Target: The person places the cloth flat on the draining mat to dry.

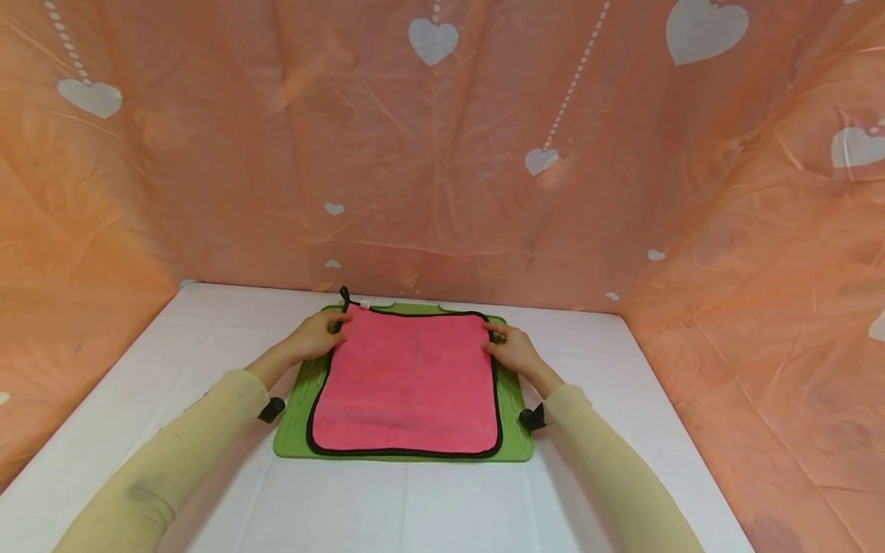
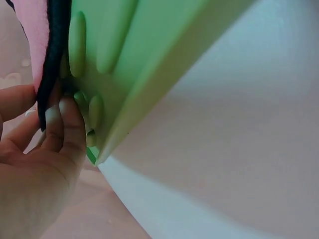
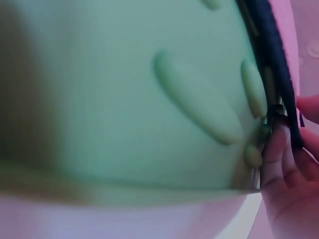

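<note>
A pink cloth (image 1: 408,384) with black edging lies spread over a green ridged board (image 1: 289,439). A black loop and a small white tag show at its far left corner. My left hand (image 1: 314,336) pinches the cloth's left edge near that corner. In the left wrist view, the thumb is on the pink face and other fingers (image 2: 73,119) are tucked under the black edging. On the opposite side, my right hand (image 1: 517,352) pinches the right edge near the far corner, its lower fingers (image 3: 274,159) beneath the cloth. The board's middle is hidden by the cloth.
The board rests on a white-covered table (image 1: 346,507). An orange curtain (image 1: 429,192) with pale hearts encloses the back and both sides. Small black devices (image 1: 273,409) sit at both wrists, below the cream sleeves (image 1: 200,430).
</note>
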The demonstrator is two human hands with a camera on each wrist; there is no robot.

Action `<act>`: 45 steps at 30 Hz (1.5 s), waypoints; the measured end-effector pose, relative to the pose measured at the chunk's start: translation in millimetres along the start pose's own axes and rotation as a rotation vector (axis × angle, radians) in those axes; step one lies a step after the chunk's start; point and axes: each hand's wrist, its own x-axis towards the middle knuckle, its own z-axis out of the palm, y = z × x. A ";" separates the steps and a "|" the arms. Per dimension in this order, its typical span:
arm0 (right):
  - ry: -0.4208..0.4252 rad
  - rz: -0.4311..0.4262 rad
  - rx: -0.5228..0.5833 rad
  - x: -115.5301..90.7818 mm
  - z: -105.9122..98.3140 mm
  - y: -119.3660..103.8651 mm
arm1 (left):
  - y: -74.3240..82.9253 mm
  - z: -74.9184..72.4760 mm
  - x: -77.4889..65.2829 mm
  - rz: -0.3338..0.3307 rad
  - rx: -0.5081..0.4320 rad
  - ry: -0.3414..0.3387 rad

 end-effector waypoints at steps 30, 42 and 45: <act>-0.065 -0.241 -0.097 -30.1 -3.7 -11.5 | 22.6 12.4 -27.6 0.108 0.240 0.008; -0.418 -0.315 -0.291 -73.5 3.1 -23.8 | 46.8 32.9 -71.6 0.233 0.415 -0.276; -0.445 -0.304 -0.304 -75.2 2.5 -23.3 | 47.3 35.0 -75.2 0.215 0.409 -0.316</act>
